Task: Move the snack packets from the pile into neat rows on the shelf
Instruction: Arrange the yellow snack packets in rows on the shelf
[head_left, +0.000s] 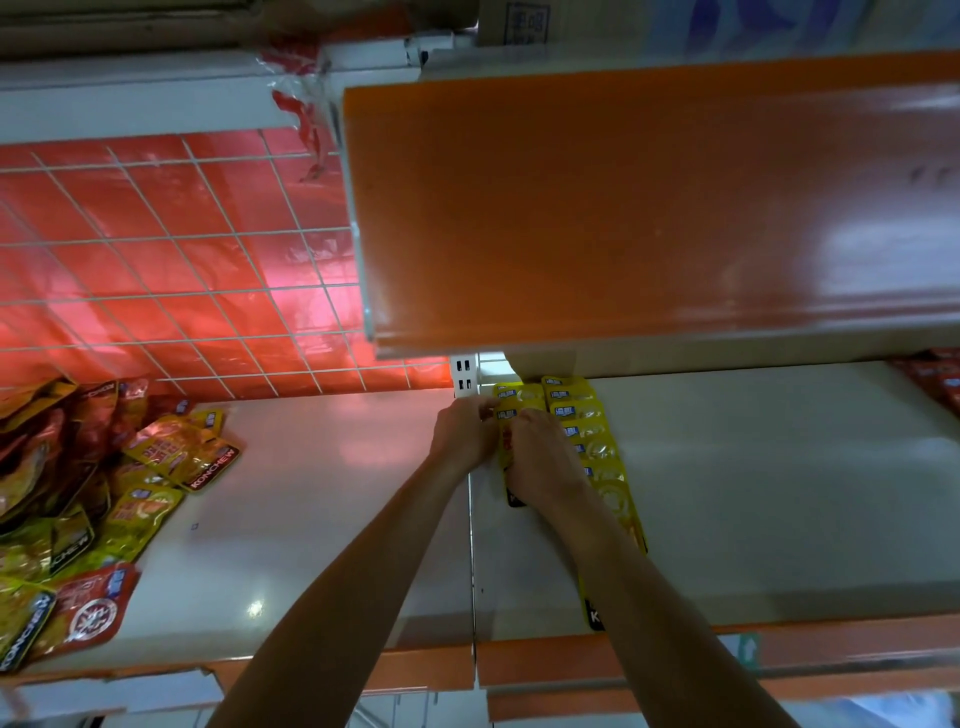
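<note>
Front edge: your shelf (779, 493) ends toward you in an orange lip (857, 649) that runs across both bays.
Divider: one thin seam (471, 571) splits the left bay from the right. One white slotted upright (464, 375) stands at its far end.
Overhead: one orange upper shelf (623, 208) juts out over the right bay and covers the far ends of the rows. Your hands work just below its near edge.
Back: a wire grid (182, 260) over red closes the left bay on the far side.
Open room: you have bare white surface between the pile and the seam. There is a wider stretch right of the rows, up to some red packets (935, 379) at the far right.
Pile (78, 493): one heap at the left edge, yellow and red packets overlapping, too tangled to count.
Rows: two, side by side, just right of the seam. The left row (511, 397) is short. The right row (597, 457) runs nearly to the lip, its packets overlapping so you cannot count them.
Left hand (465, 434): fingers curled onto the left edge of a yellow packet (505, 441) in the left row.
Right hand (540, 457): fingers bent down on the same packet, covering most of it.
</note>
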